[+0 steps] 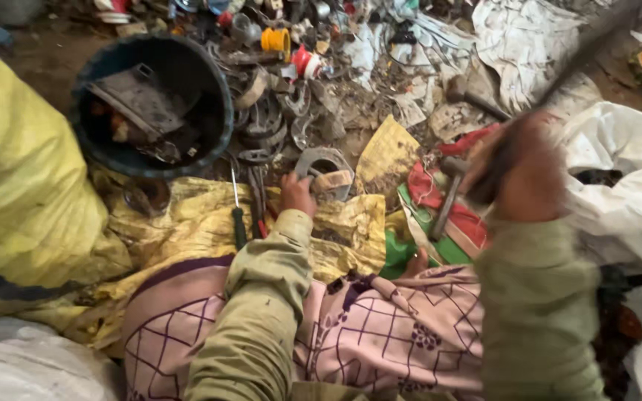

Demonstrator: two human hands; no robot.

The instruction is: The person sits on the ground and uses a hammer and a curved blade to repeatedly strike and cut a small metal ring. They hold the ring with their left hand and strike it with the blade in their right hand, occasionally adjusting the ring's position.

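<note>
**Scrap sorting on a cluttered floor**

Nearest the lens: olive-green sleeves over a pink, purple-checked cloth [380, 334] across the lap. Left hand [296, 194] resting with fingers curled against a grey, horseshoe-shaped metal piece [325, 169], flat on crumpled yellow sheeting [187, 223]. Right hand [525, 174] raised and blurred, clamped round a long dark handle [559, 82] slanting up to the right; tool head not discernible. Just beside the left hand, a green-handled screwdriver [237, 212]. Farther back, a round dark bucket [154, 104] of metal scraps, a yellow spool [276, 38], torn white rags. Bare dirt ground, littered with rusty rings and debris. Second hammer [447, 197] half buried in red and green cloth. Yellow sack [16, 171] at left, cut off by the frame.
</note>
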